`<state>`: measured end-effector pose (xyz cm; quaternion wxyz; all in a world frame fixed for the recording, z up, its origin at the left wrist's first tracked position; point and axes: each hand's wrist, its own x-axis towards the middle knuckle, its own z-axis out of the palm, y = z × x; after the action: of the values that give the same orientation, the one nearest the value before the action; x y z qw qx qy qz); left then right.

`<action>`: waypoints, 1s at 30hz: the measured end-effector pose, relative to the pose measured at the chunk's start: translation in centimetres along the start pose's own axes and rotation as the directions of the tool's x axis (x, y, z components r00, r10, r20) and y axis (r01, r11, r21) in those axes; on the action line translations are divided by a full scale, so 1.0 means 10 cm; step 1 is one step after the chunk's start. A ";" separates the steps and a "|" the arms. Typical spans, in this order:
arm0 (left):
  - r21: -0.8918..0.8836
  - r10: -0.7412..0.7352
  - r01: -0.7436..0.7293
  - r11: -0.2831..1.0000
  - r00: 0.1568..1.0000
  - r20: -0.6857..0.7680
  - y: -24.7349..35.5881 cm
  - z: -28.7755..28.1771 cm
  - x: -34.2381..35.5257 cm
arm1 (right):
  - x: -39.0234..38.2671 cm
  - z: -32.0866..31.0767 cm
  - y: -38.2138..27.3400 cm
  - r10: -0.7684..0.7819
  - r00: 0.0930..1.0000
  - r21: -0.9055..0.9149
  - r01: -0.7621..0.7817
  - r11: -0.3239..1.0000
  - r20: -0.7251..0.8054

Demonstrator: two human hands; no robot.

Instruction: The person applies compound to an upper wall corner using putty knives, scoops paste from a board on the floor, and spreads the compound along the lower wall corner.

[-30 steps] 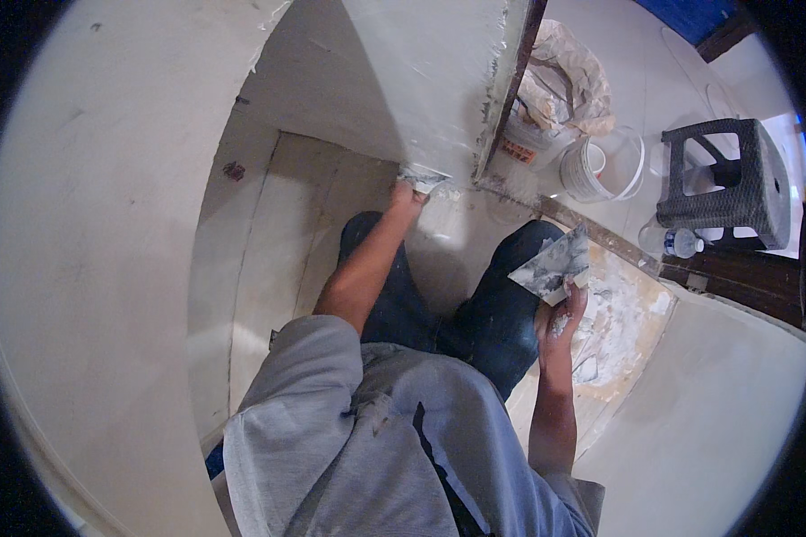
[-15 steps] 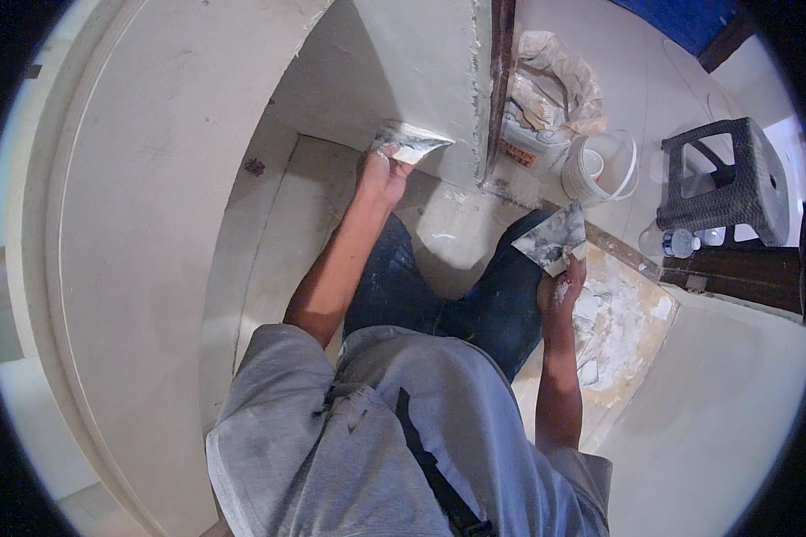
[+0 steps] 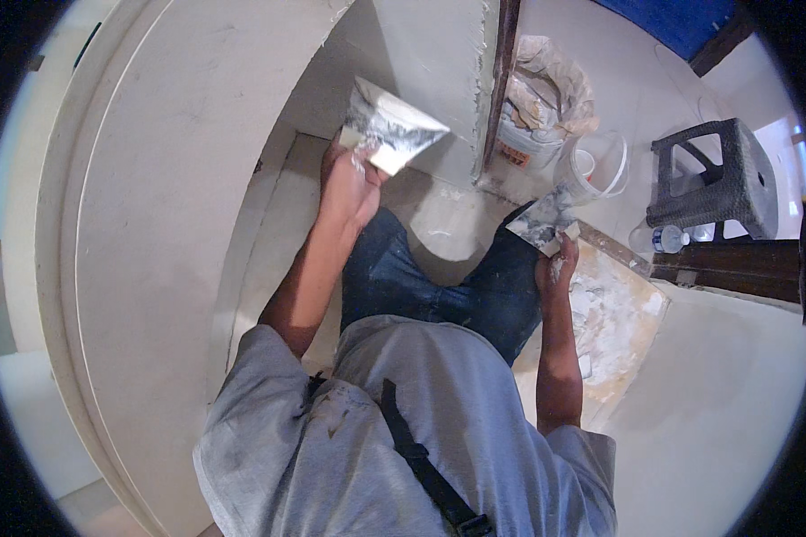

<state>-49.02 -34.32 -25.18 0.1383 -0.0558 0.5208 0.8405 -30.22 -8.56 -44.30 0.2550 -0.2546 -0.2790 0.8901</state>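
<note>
My left hand is closed round the pale handle end of a putty knife. The wide blade is smeared with white and grey and is held up near the pale wall; I cannot tell whether it touches. Over my right thigh, my right hand grips a second putty knife, its flat blade also streaked with white and dark smears. White paste sticks to the fingers of both hands.
Beyond my right knee stand an open bag in a bucket and a white pail with a cup inside. A dark plastic stool and a plastic bottle are at the right. A paste-smeared board lies beside my right forearm.
The left putty knife has turned so that more of its blade face shows, and my left hand has shifted slightly left. The right putty knife has tipped a little and sits slightly further left.
</note>
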 end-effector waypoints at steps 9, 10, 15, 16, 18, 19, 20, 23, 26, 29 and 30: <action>0.085 0.117 -0.129 0.988 0.984 0.135 -0.66 -0.15 -0.44 | -0.74 1.00 -0.01 0.282 0.959 -0.068 -0.283 0.957 -0.027; 0.198 0.122 -0.147 0.969 0.984 0.132 -0.72 -0.16 -0.48 | -0.78 1.07 -0.02 0.311 0.950 -0.038 -0.311 0.950 -0.015; 0.398 0.338 -0.493 0.773 0.852 0.400 -0.85 -0.09 -0.71 | -0.75 1.04 0.06 -0.041 0.989 -0.682 0.129 0.720 0.144; 0.394 0.337 -0.493 0.776 0.852 0.402 -0.86 -0.10 -0.73 | -0.75 1.18 -0.04 0.110 0.994 -0.352 -0.092 0.931 0.031; 0.530 0.321 -0.576 0.623 0.805 0.498 -0.85 -0.13 -0.76 | -0.74 1.25 -0.10 0.288 0.957 0.052 -0.287 0.956 -0.013; 0.558 0.329 -0.602 0.571 0.790 0.517 -0.82 -0.12 -0.76 | -0.73 1.24 -0.11 0.244 0.970 -0.102 -0.241 0.965 0.019; 0.558 0.329 -0.602 0.571 0.791 0.517 -0.79 -0.10 -0.75 | -0.73 1.23 -0.12 0.205 0.977 -0.251 -0.184 0.950 0.057; 0.514 0.317 -0.738 0.438 0.662 0.679 -0.68 -0.06 -0.73 | -0.73 1.26 -0.15 0.287 0.958 0.005 -0.287 0.958 0.001; 0.517 0.219 -0.704 0.487 0.672 0.708 -0.69 -0.14 -0.69 | -0.79 1.37 -0.25 0.324 0.945 0.067 -0.321 0.945 -0.036; 0.602 0.127 -0.666 0.440 0.710 0.692 -0.79 -0.30 -0.59 | -0.86 1.44 -0.38 0.317 0.947 0.090 -0.321 0.943 0.058; 0.568 0.136 -0.741 0.359 0.644 0.753 -0.84 -0.37 -0.54 | -0.88 1.51 -0.45 0.315 0.948 0.086 -0.319 0.944 0.055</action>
<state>-41.61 -35.00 -32.76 0.0529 0.4345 0.7812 0.4451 -31.30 -16.08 -27.96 0.1147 -0.2660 -0.1974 0.9366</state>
